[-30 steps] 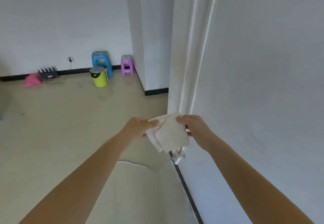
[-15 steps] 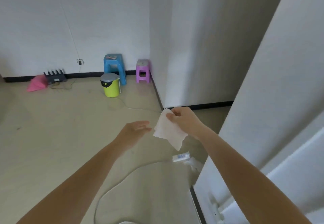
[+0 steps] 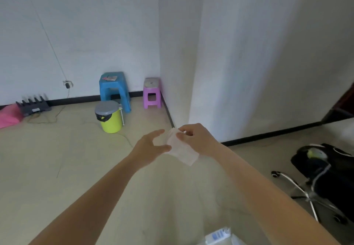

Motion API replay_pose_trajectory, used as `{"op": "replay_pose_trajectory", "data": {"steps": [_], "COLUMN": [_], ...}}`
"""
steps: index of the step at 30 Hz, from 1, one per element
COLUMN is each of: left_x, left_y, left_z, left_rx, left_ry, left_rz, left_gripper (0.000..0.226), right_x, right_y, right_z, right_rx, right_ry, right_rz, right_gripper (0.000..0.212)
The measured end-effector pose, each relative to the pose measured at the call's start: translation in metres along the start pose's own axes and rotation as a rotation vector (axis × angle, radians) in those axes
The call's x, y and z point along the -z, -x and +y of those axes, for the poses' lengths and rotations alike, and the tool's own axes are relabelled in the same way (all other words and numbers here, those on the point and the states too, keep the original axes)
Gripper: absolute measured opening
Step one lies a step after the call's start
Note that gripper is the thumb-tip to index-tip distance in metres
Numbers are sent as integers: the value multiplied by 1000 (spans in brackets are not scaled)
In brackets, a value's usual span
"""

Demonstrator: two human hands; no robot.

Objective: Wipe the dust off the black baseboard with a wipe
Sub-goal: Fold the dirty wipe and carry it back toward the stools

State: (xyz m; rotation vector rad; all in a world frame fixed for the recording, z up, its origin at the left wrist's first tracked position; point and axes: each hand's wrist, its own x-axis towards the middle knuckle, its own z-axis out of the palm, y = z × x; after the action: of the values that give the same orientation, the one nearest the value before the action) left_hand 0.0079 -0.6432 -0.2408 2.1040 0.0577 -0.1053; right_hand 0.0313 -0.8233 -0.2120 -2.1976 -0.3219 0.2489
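The wipe (image 3: pixel 181 149) is a white, crumpled sheet held in the air in front of you, above the pale floor (image 3: pixel 57 158). Your right hand (image 3: pixel 200 141) pinches its upper edge between thumb and curled fingers, and the sheet hangs toward 5 o'clock from that pinch. Your left hand (image 3: pixel 150 147) sits at 9 o'clock of the wipe, fingers loose and spread, grasping nothing. Its thumb tip reaches the sheet's left edge, though you cannot tell whether it truly touches.

The black baseboard (image 3: pixel 268 134) runs along the foot of the white wall at 2 o'clock from your hands, well apart from the wipe. Another stretch lines the far wall at 10 o'clock, and a third follows the side of the pillar at 12 o'clock.

Against the far wall stand a blue stool (image 3: pixel 114 89) and, at its 3 o'clock, a purple stool (image 3: pixel 152 93). A yellow-green bin (image 3: pixel 111 120) with a grey lid sits just in front of the blue stool. Farther toward 9 o'clock lie a black router (image 3: pixel 33 105) and a pink bag (image 3: pixel 8 117). At 4 o'clock from your hands stands a black office chair (image 3: pixel 325 170) on a chrome base.
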Motion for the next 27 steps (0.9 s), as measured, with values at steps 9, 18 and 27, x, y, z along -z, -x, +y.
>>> {"op": "replay_pose_trajectory", "data": {"steps": [9, 18, 27], "left_x": [88, 178, 239], "left_y": [-262, -526, -781], "left_z": [-11, -50, -74], "left_rx": [49, 5, -58], "left_ry": [1, -148, -347], "left_rz": [81, 91, 30], "left_gripper": [16, 17, 9], "right_x": [33, 20, 24], "right_y": [-278, -564, -795], "right_z": [-26, -10, 17], "right_rx": [35, -27, -174], "right_ry": [-24, -34, -39], "right_rz": [-26, 84, 146], "right_gripper": [21, 19, 22]}}
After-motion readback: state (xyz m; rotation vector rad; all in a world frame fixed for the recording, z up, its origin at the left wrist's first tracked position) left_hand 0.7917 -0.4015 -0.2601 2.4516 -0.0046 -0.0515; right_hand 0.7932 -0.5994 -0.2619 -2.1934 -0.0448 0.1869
